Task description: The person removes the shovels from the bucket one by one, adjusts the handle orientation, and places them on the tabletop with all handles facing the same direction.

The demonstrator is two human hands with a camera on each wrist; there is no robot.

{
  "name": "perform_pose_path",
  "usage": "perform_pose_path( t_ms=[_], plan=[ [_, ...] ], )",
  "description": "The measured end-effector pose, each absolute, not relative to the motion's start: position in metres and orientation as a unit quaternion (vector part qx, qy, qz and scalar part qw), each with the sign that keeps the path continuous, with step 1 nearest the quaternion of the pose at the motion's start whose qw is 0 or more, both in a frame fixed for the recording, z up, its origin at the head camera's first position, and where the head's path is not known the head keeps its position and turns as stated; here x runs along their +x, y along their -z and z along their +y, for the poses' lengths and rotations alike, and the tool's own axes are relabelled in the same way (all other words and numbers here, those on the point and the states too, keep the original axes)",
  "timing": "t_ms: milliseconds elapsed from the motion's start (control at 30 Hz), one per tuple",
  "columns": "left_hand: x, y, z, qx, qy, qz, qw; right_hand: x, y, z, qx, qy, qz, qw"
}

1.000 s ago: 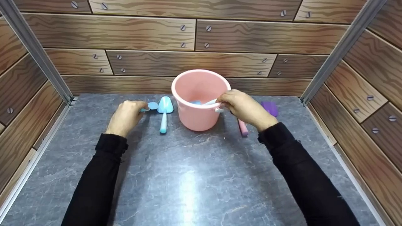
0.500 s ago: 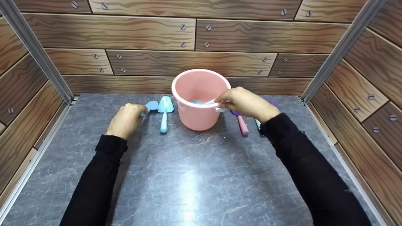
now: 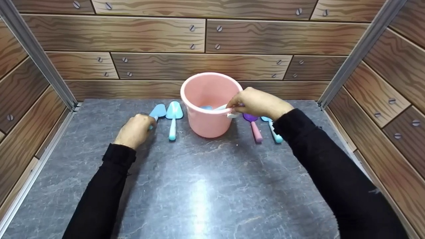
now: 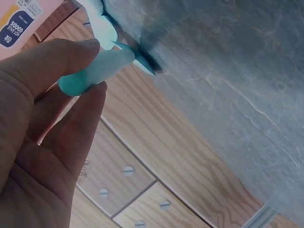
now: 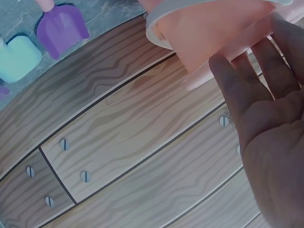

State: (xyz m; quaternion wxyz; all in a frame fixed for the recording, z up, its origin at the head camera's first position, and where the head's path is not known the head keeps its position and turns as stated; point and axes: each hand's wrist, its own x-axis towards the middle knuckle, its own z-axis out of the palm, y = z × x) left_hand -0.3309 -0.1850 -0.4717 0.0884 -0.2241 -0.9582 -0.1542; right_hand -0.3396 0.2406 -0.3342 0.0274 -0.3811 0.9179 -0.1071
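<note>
My left hand [image 3: 135, 131] pinches the teal handle [image 4: 99, 69] of a light-blue toy shovel [image 3: 158, 111] between thumb and fingertips, its blade pointing away from me. Beside it lies another toy shovel [image 3: 173, 132], pale blue with a turquoise handle. In the middle stands a pink bucket [image 3: 210, 124] with a blue-bladed toy shovel [image 3: 206, 108] inside. My right hand [image 3: 254, 101] reaches over the bucket's right rim and pinches that shovel's pale handle [image 3: 220, 107]. In the right wrist view, the fingers [image 5: 232, 80] are at the rim and the shovel is hidden.
Right of the bucket lie a purple toy shovel [image 3: 256, 132] with a pink handle and a blue one [image 3: 276, 134] with a teal handle. A second purple piece [image 5: 3, 91] peeks in at the right wrist view's edge. Wood-patterned walls [image 3: 159, 66] enclose the grey tabletop [image 3: 166, 186].
My left hand has drawn slightly toward me, turning its shovel's blade away from me. The right hand has shifted slightly up and away at the rim, and its arm now uncovers the teal-handled shovel.
</note>
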Motion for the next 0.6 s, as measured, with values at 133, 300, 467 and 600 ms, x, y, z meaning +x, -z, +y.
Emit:
perform_pose_path(
  t_ms=[133,300,467,600],
  plan=[
    [-0.3305,0.4741,-0.1852,-0.216,0.156,-0.961,0.076,-0.3399,0.3372,0.2401,-0.393,0.103,0.913,0.024],
    [-0.3284,0.4775,-0.1837,-0.207,0.162,-0.963,0.061,-0.3395,0.3417,0.2404,-0.401,0.102,0.910,0.016],
    [-0.3268,0.4786,-0.1805,-0.210,0.162,-0.962,0.061,-0.3396,0.3419,0.2407,-0.402,0.100,0.910,0.012],
    [-0.3261,0.4792,-0.1796,-0.204,0.157,-0.964,0.059,-0.3401,0.3415,0.2403,-0.403,0.100,0.910,0.014]
  ],
)
